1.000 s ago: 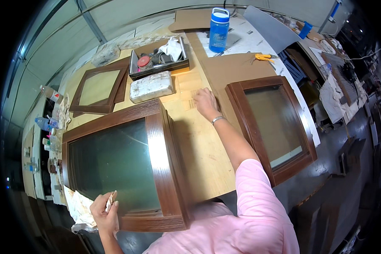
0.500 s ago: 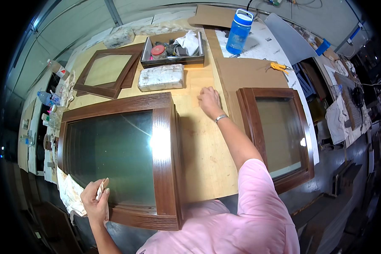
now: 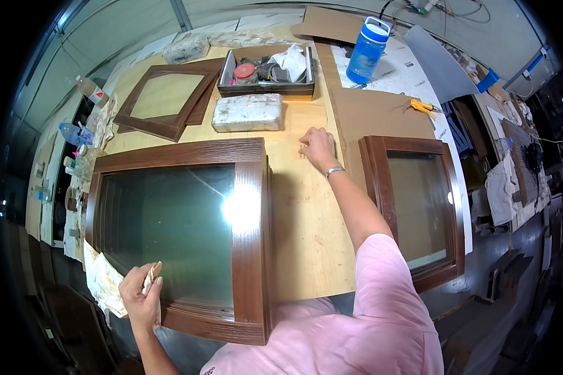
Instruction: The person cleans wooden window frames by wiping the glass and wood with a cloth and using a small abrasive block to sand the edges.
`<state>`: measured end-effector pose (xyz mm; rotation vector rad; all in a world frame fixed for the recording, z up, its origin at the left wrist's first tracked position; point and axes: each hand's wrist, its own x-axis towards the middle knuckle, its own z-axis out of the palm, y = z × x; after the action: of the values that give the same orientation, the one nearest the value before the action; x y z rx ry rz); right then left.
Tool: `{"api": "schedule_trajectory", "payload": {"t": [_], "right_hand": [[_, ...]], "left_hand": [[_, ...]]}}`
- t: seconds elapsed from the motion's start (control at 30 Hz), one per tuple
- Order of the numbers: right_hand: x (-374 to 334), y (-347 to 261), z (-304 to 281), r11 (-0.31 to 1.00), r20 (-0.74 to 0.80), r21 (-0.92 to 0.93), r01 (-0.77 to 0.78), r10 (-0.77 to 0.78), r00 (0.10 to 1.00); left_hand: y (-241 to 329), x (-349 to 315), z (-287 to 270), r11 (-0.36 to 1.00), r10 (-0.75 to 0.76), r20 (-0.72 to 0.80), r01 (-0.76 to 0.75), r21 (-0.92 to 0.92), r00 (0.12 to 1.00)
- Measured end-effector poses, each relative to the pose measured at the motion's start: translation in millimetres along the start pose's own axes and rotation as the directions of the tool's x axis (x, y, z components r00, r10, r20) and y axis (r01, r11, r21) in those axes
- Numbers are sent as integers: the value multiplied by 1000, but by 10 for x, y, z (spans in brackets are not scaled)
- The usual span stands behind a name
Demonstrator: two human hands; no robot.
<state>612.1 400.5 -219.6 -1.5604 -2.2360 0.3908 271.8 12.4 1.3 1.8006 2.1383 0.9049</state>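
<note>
My left hand [image 3: 141, 292] is closed in a pinch on a stained white rag [image 3: 104, 280]. The rag hangs over the lower left corner of a brown wooden-framed glass panel [image 3: 249, 237], the uppermost of a stack on the table. My right hand [image 3: 319, 150], wearing a metal band at the wrist, reaches forward onto the pale wooden tabletop [image 3: 306, 244]. Its fingers are bent down and drawn together against the surface, just right of a white wrapped block [image 3: 247, 112]. Whatever lies under those fingertips is too small to make out.
More framed glass panels [image 3: 376, 187] lie on cardboard at the right. Brown frames [image 3: 134, 119] rest at the back left. Behind the block stands an open box [image 3: 266, 90] of odds and ends, with a blue bottle [image 3: 368, 53] and a yellow-handled tool [image 3: 423, 107] further right.
The whole view has shifted slightly, so the things on the table appear further right. My right hand's fingers have curled closer together. My left hand keeps its grip on the rag.
</note>
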Motion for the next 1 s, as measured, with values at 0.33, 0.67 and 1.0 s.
{"api": "schedule_trajectory", "payload": {"t": [0.33, 0.67, 1.0], "right_hand": [[102, -36, 36, 999, -17, -16, -34, 34, 999], [230, -44, 109, 997, -15, -63, -39, 38, 999], [172, -124, 107, 992, -123, -112, 52, -65, 990]], "left_hand": [[31, 10, -21, 1000, -16, 1, 16, -18, 1000], [62, 17, -28, 998, -64, 0, 64, -22, 998], [67, 20, -4, 999, -37, -44, 35, -36, 998]]}}
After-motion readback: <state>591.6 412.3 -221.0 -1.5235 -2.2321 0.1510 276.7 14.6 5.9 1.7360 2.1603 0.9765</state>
